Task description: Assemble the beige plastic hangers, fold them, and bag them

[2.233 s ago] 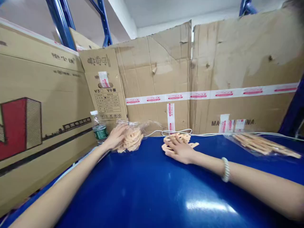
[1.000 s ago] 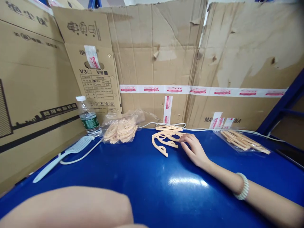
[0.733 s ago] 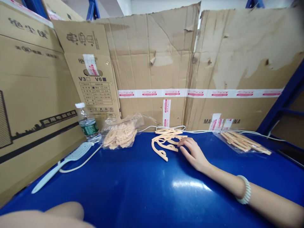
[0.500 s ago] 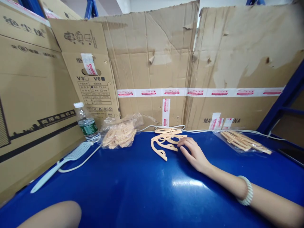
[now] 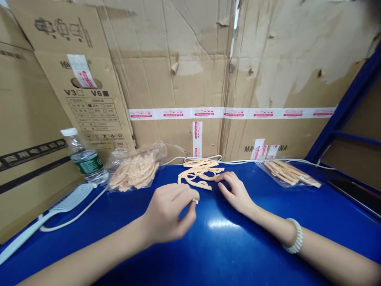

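From where I follow the work, through the camera on the head, I see two bare hands over a blue table (image 5: 220, 258). The left hand (image 5: 172, 212) is in the middle, with thumb and forefinger brought narrowly together, and between them shows the small end of a peach-coloured piece (image 5: 195, 201); the rest of this piece I cannot follow, because the hand covers it. Just behind lie the curved peach pieces (image 5: 195, 171), in a loose overlapping pile near the cardboard wall (image 5: 190, 79). The right hand (image 5: 236, 194) is at the right edge of this pile, its fingers bent and its fingertips at the end of one piece; I cannot tell whether they grip it or only touch it. On this wrist is a pale bracelet (image 5: 296, 236). To the left of the pile is a clear bag (image 5: 135, 171) with similar pieces inside, then a water bottle (image 5: 89, 162) standing upright and a light blue hairbrush (image 5: 73, 199). To the right lies a second bag (image 5: 291, 173), also with peach-coloured pieces, and a dark flat object (image 5: 357, 194).
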Tool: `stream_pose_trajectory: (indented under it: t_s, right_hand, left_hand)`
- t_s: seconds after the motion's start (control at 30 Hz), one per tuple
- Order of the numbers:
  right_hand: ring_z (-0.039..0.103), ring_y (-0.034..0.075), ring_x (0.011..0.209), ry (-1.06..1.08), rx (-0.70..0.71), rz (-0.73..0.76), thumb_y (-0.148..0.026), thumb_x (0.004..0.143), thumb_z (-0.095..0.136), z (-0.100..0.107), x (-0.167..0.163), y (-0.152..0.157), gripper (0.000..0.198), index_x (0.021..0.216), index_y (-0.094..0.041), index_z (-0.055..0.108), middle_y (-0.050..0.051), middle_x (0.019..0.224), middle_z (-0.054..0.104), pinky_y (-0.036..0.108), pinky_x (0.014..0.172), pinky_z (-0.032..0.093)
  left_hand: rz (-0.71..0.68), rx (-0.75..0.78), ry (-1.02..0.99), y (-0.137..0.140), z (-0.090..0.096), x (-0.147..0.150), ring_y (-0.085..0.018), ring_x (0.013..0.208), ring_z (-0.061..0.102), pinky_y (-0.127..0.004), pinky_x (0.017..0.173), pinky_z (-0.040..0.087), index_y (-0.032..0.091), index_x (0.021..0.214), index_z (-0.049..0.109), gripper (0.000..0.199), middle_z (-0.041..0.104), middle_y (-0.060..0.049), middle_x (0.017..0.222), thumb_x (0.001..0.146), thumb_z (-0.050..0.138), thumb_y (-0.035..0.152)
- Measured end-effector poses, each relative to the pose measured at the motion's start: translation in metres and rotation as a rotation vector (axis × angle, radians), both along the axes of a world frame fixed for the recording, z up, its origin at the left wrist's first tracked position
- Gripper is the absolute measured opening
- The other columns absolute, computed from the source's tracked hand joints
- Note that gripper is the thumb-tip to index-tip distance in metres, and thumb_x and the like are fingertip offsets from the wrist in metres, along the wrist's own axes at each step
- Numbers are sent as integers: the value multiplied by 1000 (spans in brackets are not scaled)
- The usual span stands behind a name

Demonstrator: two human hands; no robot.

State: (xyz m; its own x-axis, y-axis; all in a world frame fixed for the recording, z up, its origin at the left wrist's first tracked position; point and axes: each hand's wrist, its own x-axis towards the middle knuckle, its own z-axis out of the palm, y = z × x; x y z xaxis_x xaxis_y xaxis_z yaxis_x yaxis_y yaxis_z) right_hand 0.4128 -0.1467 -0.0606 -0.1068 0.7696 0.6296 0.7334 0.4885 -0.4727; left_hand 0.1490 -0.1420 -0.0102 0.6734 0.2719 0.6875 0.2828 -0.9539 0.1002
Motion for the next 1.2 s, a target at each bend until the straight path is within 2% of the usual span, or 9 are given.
stream_pose_trajectory:
  t_s: [0.07,0.17,0.27,0.43,0.63,0.83,1.0,1.1,1.2]
  right_hand:
    - [61,24,86,8,-26,11,-17,87,46,-1,-1,1,12,88,-21,57,7,87,67,42,81,48]
    - [63,21,77,3,-78,67,-14,85,47,0,-6,-1,13,87,-21,58,4,77,67,37,75,50]
    - [65,19,80,-13,-125,152,-12,84,48,3,-11,-8,17,94,-21,58,3,82,69,33,75,52]
    - [61,21,106,-168,-189,312,-10,85,48,7,-15,-17,34,116,-22,59,8,112,68,37,93,50]
    - [38,30,137,-284,-283,235,-22,90,53,3,-13,-14,41,131,-19,51,16,143,49,54,111,34]
    - [54,26,121,38,-234,184,-23,90,51,-1,-7,-7,28,117,-20,57,13,125,61,47,104,42]
    - [64,24,98,346,-321,139,-31,89,53,2,-8,-6,20,104,-20,59,11,108,66,44,87,52]
    - [67,17,73,622,-505,274,-41,91,53,11,-20,-19,31,112,-18,56,10,99,67,31,62,55]
    - [67,16,66,926,-841,498,-55,86,60,21,-34,-37,44,107,-16,58,9,88,69,26,55,52]
  left_hand:
    - [68,-171,278,27,-7,6,-26,116,57,-44,102,46,18,115,56,38,63,-11,119,78,55,5]
    - [158,-266,393,67,-18,10,-38,138,36,-54,109,38,13,126,47,64,41,-22,146,64,64,10]
    - [203,-316,460,90,-22,15,-40,135,39,-55,105,41,14,126,46,62,42,-23,145,68,67,22]
    - [230,-314,490,108,-12,28,-42,123,48,-57,95,45,15,128,43,69,50,-21,135,67,70,34]
    - [152,-240,494,123,-11,41,-31,104,60,-41,89,49,18,108,51,39,62,-11,110,72,62,26]
    - [96,-138,474,123,-12,34,-28,103,57,-40,89,48,19,95,49,15,59,-11,104,81,50,15]
    - [119,-78,389,103,-5,21,-30,102,54,-46,87,49,17,98,47,13,55,-15,109,85,45,11]
    - [82,-51,324,65,-5,19,-30,111,50,-45,89,49,17,105,46,15,53,-17,124,91,45,13]
    - [-36,22,215,21,-13,20,-29,99,52,-44,83,50,19,109,51,14,64,-11,104,95,50,18]
